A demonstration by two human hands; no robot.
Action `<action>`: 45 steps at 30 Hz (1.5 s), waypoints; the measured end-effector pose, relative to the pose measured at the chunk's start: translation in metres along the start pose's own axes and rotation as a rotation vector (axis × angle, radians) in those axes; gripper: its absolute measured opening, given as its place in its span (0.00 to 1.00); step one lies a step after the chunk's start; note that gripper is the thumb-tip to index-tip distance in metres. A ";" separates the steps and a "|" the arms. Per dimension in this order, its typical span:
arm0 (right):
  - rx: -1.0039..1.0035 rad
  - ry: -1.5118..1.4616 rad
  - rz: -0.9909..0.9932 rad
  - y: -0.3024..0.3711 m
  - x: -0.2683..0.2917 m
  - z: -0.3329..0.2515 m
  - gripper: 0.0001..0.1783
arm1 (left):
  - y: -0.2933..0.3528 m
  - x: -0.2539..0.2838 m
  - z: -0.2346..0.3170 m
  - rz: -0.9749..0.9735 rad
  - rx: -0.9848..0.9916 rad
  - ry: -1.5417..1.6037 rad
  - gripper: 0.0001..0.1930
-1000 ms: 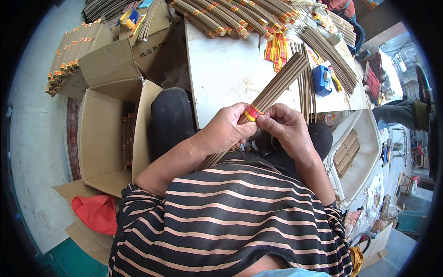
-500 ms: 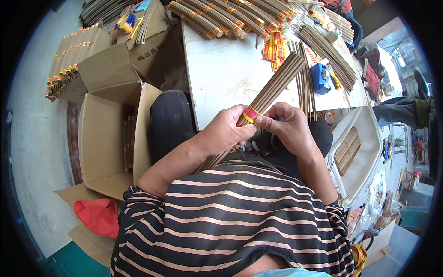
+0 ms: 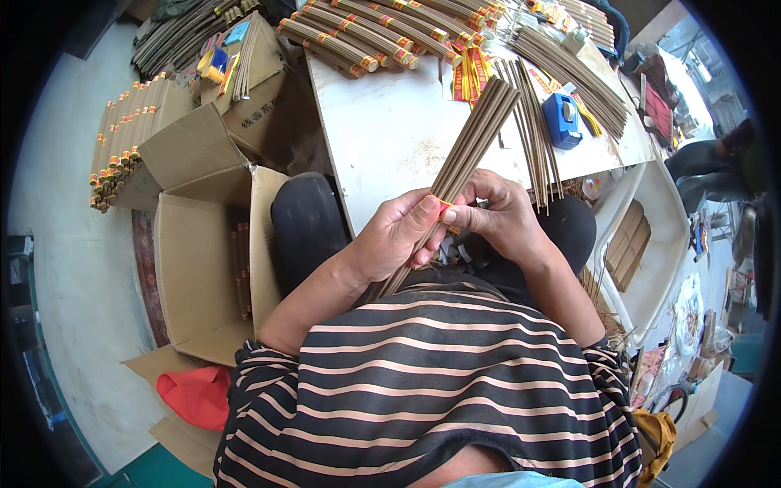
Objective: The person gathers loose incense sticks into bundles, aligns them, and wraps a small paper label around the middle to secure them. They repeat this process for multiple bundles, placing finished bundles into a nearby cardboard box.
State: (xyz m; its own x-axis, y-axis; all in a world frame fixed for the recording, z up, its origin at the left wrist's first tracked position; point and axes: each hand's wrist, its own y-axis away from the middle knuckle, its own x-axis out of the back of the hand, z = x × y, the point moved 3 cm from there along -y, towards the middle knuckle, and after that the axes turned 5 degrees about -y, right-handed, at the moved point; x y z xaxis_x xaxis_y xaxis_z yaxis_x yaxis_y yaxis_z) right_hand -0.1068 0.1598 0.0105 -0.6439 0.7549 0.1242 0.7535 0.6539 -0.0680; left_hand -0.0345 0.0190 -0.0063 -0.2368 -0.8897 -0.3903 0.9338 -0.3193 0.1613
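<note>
My left hand (image 3: 394, 232) is closed round a bundle of brown incense sticks (image 3: 478, 122), which slants from my lap up over the table edge. A narrow red and yellow paper band (image 3: 444, 209) crosses the bundle at my left thumb. From the right, my right hand (image 3: 500, 213) pinches this band between thumb and fingers; the far side of the band is hidden. Loose incense sticks (image 3: 530, 130) lie just beyond my right hand on the white table (image 3: 382, 138). Near them are a blue tape dispenser (image 3: 562, 120) and a pile of red and yellow paper strips (image 3: 469, 77).
Banded bundles (image 3: 350, 45) are piled at the table's far side. An open cardboard box (image 3: 199, 276) with sticks inside stands left of my knee; more banded bundles (image 3: 130, 138) are stacked beyond. At right sits a white tub (image 3: 663, 244) holding sticks. Another person's dark-clothed leg (image 3: 700, 167) shows far right.
The bundle stands a little steeper, and less of the band shows between my hands. My left thumb has moved up onto the band. The whole view has shifted slightly.
</note>
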 end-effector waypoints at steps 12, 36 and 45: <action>0.029 -0.042 0.019 0.000 0.000 0.003 0.13 | -0.006 -0.004 0.006 -0.112 -0.088 0.075 0.30; 0.069 -0.578 -0.213 0.002 -0.007 0.019 0.08 | -0.011 -0.012 0.005 -0.404 -0.008 0.389 0.40; -0.090 -0.723 -0.127 -0.008 -0.021 0.016 0.06 | -0.004 -0.010 0.026 -0.284 -0.065 0.132 0.43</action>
State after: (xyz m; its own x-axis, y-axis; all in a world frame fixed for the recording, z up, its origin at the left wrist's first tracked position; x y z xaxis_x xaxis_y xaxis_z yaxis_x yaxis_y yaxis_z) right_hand -0.1020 0.1396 -0.0074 -0.6299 0.5383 -0.5599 0.6555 0.7552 -0.0114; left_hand -0.0426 0.0207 0.0201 -0.4577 -0.7165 -0.5264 0.8516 -0.5234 -0.0279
